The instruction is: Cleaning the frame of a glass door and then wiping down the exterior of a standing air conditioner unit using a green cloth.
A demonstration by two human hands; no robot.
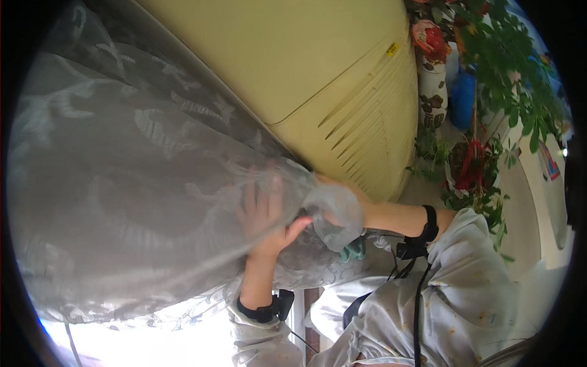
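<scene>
A sheer grey curtain (pixel 151 206) with a woven leaf pattern spreads across the left and middle of the view. My left hand (pixel 263 215) lies flat behind the thin cloth, its fingers stretched and showing through. Only the left thumb stands clear of the curtain's edge. To its right, my right hand (pixel 337 195) grips a gathered bunch of the same cloth, which hides most of its fingers. A black strap with a small black device circles each of my wrists.
Behind the curtain stands a large cream-yellow housing (pixel 293 59) with slatted vents. Past it are a patterned vase (pixel 433 87) with artificial flowers, a blue container (pixel 463 98) and a potted plant (pixel 467 165). A dark cable (pixel 419 316) hangs along my clothing. Bright light enters at lower left.
</scene>
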